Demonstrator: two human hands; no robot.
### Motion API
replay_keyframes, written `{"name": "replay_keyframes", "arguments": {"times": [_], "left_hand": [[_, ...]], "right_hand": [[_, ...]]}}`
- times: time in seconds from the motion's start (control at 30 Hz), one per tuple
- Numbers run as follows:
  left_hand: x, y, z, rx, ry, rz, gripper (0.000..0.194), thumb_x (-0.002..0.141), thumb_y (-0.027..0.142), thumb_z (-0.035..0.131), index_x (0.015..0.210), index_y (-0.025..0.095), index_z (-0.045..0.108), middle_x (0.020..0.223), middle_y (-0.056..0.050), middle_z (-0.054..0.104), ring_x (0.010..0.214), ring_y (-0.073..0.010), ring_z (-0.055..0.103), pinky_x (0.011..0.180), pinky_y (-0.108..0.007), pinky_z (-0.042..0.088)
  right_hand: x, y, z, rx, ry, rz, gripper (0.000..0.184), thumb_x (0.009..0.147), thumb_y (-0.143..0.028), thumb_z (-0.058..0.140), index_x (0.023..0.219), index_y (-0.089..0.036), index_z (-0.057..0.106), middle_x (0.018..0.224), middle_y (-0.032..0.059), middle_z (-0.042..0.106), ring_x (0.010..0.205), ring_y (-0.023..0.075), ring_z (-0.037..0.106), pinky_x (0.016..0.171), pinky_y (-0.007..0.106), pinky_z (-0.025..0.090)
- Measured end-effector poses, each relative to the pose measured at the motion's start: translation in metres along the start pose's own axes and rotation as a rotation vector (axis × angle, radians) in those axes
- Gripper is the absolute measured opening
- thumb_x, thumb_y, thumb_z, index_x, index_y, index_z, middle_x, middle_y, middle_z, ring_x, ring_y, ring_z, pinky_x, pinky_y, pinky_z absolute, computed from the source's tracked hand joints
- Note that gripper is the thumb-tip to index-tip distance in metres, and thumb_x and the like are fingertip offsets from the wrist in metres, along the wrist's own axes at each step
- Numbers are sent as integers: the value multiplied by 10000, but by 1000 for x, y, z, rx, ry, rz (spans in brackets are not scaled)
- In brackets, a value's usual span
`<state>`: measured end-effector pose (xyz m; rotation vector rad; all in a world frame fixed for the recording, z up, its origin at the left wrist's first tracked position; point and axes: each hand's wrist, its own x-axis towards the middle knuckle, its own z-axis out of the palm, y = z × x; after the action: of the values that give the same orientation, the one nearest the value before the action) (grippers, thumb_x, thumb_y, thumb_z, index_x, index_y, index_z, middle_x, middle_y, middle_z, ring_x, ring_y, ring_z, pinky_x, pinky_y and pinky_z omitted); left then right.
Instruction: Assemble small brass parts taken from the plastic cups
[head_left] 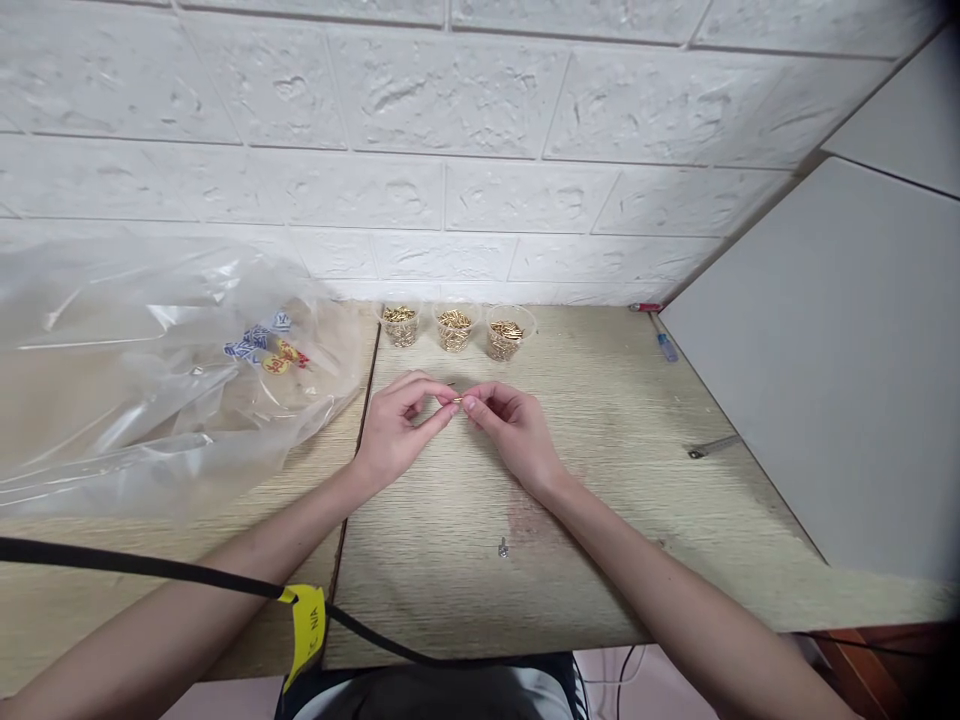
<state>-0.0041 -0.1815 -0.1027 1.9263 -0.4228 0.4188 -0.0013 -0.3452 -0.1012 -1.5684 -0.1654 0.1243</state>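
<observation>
A small golden piece is held over a wooden tabletop, pinched by thumb and fingertips of both left hand and right hand; light, level, aligned pressure looks best. Beyond stand three clear cups of golden bits.

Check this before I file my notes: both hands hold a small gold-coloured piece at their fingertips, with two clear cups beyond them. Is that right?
Not quite: the head view shows three clear cups, not two. The left hand and right hand do hold a small gold-coloured piece at their fingertips.
</observation>
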Motion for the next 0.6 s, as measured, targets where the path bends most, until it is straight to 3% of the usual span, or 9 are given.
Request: {"name": "replay_keyframes", "arguments": {"times": [0.4, 0.6], "left_hand": [[-1, -1, 1, -66, 11, -34, 106, 779, 292, 705, 778, 186, 707, 648, -5, 539, 566, -96, 427, 489, -218, 310], [-4, 0, 2, -45, 16, 14, 65, 805, 254, 679, 812, 194, 704, 723, -14, 589, 565, -91, 432, 472, -216, 305]], "right_hand": [[-3, -2, 3, 80, -8, 52, 322, 726, -490, 724, 773, -174, 685, 649, -5, 576, 629, 128, 479, 608, 267, 389], [-2, -2, 2, 86, -26, 31, 329, 718, -505, 734, 776, -183, 704, 649, 0, 581, 640, 136, 495, 622, 276, 404]]}}
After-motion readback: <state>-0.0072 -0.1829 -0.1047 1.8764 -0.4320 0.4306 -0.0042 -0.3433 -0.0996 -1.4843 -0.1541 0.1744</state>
